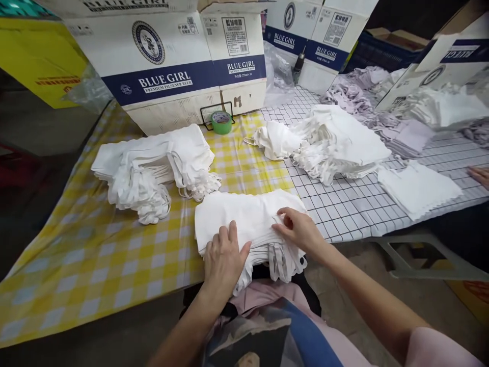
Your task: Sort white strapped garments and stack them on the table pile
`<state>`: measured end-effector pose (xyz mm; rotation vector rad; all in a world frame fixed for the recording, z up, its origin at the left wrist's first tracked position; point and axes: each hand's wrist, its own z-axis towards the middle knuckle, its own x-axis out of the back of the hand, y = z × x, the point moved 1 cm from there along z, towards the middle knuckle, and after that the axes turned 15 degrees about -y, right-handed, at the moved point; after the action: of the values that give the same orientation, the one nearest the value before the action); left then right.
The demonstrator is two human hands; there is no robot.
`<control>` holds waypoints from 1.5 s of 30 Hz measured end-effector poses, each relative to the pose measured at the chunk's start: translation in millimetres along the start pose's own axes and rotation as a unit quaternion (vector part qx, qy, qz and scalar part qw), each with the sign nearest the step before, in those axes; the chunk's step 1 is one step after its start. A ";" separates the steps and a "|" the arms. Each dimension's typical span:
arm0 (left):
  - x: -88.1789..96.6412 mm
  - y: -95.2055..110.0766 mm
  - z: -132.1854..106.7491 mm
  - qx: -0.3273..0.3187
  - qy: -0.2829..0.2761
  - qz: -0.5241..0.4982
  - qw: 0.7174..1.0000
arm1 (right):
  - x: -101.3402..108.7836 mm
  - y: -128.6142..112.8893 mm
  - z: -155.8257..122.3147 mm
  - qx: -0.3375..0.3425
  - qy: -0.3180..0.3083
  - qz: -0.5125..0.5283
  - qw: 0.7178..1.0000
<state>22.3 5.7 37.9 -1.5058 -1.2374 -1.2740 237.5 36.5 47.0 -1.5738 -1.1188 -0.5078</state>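
Note:
A thick stack of white cloth garments (244,211) with thin straps lies at the table's front edge, straps hanging toward my lap. My left hand (225,252) rests flat on the near left part of this stack, fingers stretched out. On its right side, my right hand (298,229) has thumb and index finger bent around a small fold of the top white garment. Farther left sits another stack of white garments (153,158), its straps bunched at the front. A heap of white garments (336,137) lies behind to the right.
Printed cartons (164,104) stand along the back, with a roll of green tape (221,122) before them. Lilac garments (401,132) and a separate white piece (420,188) lie to the right. Another person's hand (479,176) shows at the right edge. Below is a grey plastic stool (431,255).

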 end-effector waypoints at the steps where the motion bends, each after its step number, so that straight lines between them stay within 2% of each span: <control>1: 0.1 3.2 0.0 0.004 -0.004 0.007 1.000 | -4.3 -3.8 -0.4 -0.007 0.008 -0.020 1.000; 4: 0.8 7.9 -3.3 -0.001 -0.011 0.000 1.000 | -8.1 -10.1 0.2 -0.016 0.005 -0.065 0.998; 9: 0.2 10.1 -10.1 -0.003 -0.029 -0.023 0.999 | -1.4 -5.8 0.2 0.002 -0.018 -0.115 0.993; 13: 4.3 -3.5 -5.1 0.002 -0.053 -0.105 0.993 | 4.9 -1.7 1.9 0.008 -0.022 -0.098 0.995; 17: 16.2 -30.9 8.8 -0.017 -0.090 -0.279 0.956 | 9.4 3.8 7.9 0.025 -0.013 -0.052 0.998; 20: 22.0 -47.0 18.8 0.006 -0.129 -0.346 0.929 | 9.3 11.1 15.1 0.052 0.002 -0.004 0.999; 26: 12.9 -57.4 32.6 0.038 -0.164 -0.452 0.876 | 8.6 19.7 27.9 0.059 0.025 0.057 0.996; 34: 5.3 -67.6 42.3 0.054 -0.192 -0.471 0.859 | 11.4 19.1 36.6 0.032 0.029 0.081 0.996; 39: 3.8 -67.0 44.0 0.057 -0.197 -0.481 0.852 | 10.8 16.5 38.8 0.023 0.028 0.075 0.997; 42: 6.2 -65.0 38.2 0.064 -0.192 -0.488 0.849 | 12.4 16.5 37.1 0.010 0.024 0.087 0.996; 45: 11.8 -65.6 20.9 0.057 -0.173 -0.506 0.843 | 17.5 21.1 28.0 -0.001 -0.001 0.126 0.992</control>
<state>-37.1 41.8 44.3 -0.9821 -2.4978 -1.5214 257.4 69.8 41.0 -1.6879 -0.9039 -0.3387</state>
